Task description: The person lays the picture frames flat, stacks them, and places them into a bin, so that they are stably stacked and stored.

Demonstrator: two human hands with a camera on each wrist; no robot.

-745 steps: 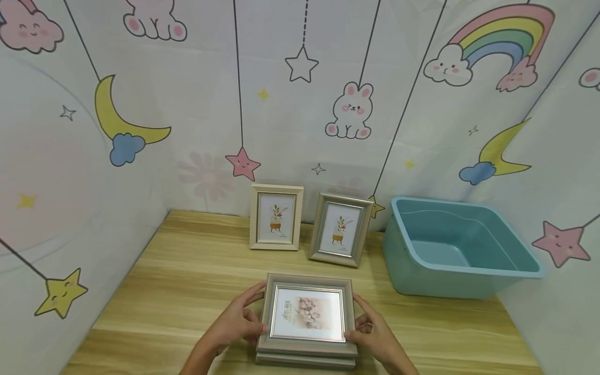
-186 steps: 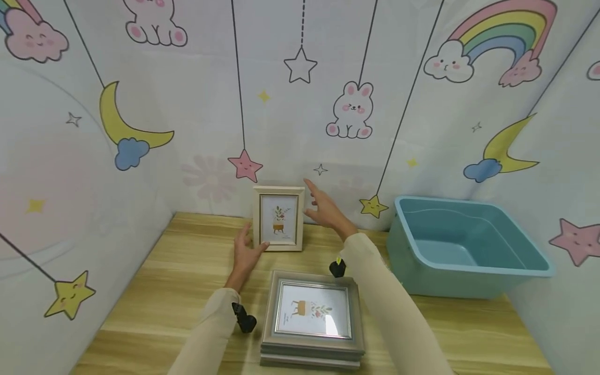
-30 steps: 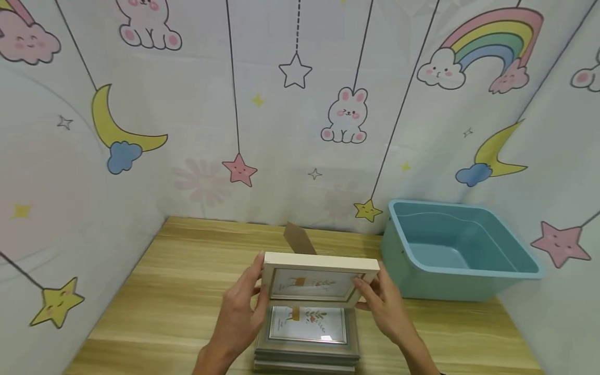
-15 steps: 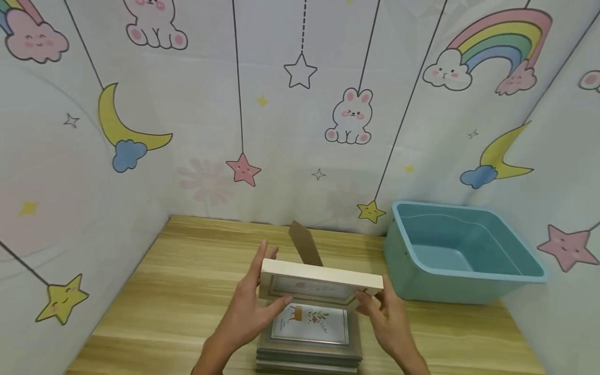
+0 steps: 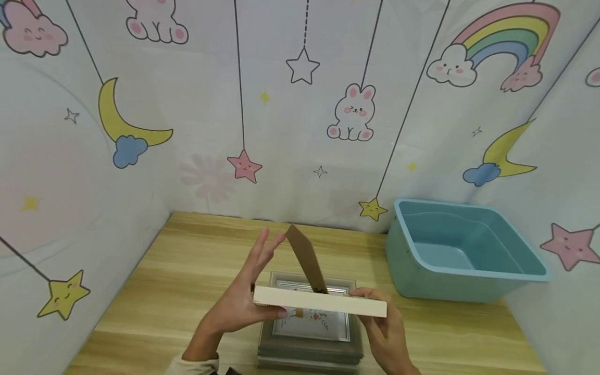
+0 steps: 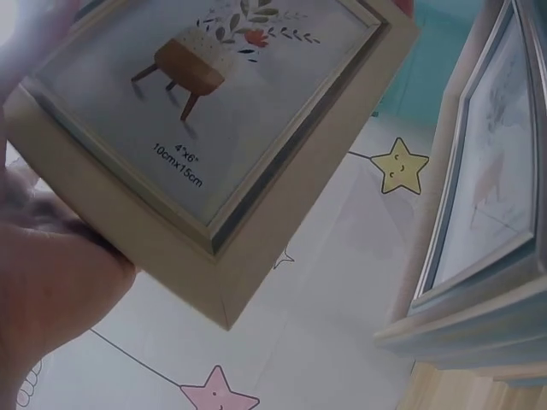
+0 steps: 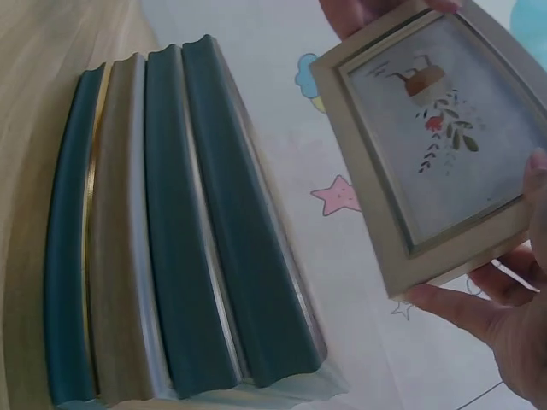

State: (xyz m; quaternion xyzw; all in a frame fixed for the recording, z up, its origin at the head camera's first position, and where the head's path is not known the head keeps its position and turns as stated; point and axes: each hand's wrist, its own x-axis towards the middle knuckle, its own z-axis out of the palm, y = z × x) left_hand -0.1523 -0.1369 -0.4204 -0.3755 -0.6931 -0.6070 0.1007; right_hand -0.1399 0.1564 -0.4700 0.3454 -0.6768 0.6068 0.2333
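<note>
Both hands hold a cream picture frame [image 5: 321, 302] over a stack of picture frames [image 5: 309, 350]. It is tipped nearly flat, so the head view shows mostly its edge. Its brown easel stand [image 5: 305, 256] sticks up from the back. My left hand [image 5: 238, 301] has the frame's left end between thumb and fingers, thumb on the front, its straight fingers reaching up near the stand's tip. My right hand [image 5: 385, 333] grips the other end, thumb in front and fingers behind. In the left wrist view a potted-plant print [image 6: 201, 64] shows behind the glass.
A blue-green plastic bin [image 5: 464, 276] stands at the right rear of the wooden table [image 5: 187, 255]. A white fabric backdrop [image 5: 201, 104] with cartoon stars, moons and rabbits encloses the table. The stack's layered edges [image 7: 197, 231] fill the left of the right wrist view.
The grey frame from the back now tops the stack; the cream one has been lifted from there. Over the last second it has tipped flatter, and my left fingers have extended toward its stand.
</note>
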